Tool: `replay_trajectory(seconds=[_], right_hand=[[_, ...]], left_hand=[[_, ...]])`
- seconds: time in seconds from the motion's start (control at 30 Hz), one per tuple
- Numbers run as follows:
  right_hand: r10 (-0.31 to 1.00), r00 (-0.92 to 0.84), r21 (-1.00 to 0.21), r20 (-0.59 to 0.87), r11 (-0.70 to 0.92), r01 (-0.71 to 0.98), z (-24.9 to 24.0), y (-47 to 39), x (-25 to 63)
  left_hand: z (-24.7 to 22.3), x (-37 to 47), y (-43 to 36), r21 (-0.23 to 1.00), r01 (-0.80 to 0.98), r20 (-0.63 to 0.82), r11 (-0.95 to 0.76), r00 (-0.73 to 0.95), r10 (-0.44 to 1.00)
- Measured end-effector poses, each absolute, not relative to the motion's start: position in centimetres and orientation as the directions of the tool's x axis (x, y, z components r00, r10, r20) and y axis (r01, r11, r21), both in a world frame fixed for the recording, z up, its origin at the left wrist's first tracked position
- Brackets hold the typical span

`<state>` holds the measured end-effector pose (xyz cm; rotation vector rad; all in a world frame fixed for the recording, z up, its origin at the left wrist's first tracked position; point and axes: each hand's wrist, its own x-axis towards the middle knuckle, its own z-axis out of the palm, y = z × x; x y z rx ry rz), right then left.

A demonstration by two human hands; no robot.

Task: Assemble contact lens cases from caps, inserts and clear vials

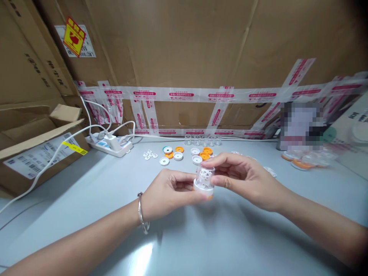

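Note:
Between both hands, above the grey table, is a small round item with a white and orange base (203,188) and a clear cup (206,173) over a white patterned piece. My left hand (169,189) grips the base from the left, thumb in front and fingers behind. On the right, my right hand (244,180) pinches the clear cup between thumb and fingers. The cup sits upright on the base or just at it; whether they are joined cannot be told.
Behind the hands lie white rings (178,156), orange rings (207,151), small white pieces (149,155) and clear cups (197,140). A power strip (115,147) and open carton (37,149) stand left. Clear-and-orange items (303,164) lie right; a cardboard wall (178,50) closes the back.

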<state>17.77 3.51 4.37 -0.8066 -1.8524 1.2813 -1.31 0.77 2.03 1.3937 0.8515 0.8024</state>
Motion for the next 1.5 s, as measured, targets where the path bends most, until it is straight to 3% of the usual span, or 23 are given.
replay_trajectory(seconds=[0.23,0.5,0.87,1.17,1.3,1.5], right_hand=[[0.842,-0.482,-0.937,0.244,0.332,0.105,3.9,3.3,17.4],[0.900,-0.239,-0.923,0.364,0.383,0.037,3.1,2.1,15.7],[0.829,-0.422,-0.919,0.367,0.392,-0.030,3.8,2.6,16.7],[0.739,-0.576,-0.902,0.349,0.432,0.008,5.1,2.9,18.0],[0.783,-0.511,-0.908,0.356,0.419,0.009,4.9,2.8,17.7],[0.859,-0.317,-0.908,0.401,0.419,-0.013,3.7,2.7,16.3]], left_hand=[[2.6,-0.9,0.3,0.998,0.069,-0.035,0.006,0.420,0.907],[1.7,-0.5,0.4,0.982,-0.184,0.002,0.049,0.268,0.963],[1.7,-0.8,0.5,0.985,-0.174,0.072,-0.006,0.381,0.922],[2.0,-0.9,0.0,0.986,-0.164,0.037,0.045,0.464,0.885],[2.2,-0.9,0.2,0.985,-0.168,0.047,0.032,0.448,0.893],[2.1,-0.5,0.3,0.994,-0.096,0.077,-0.054,0.257,0.963]])
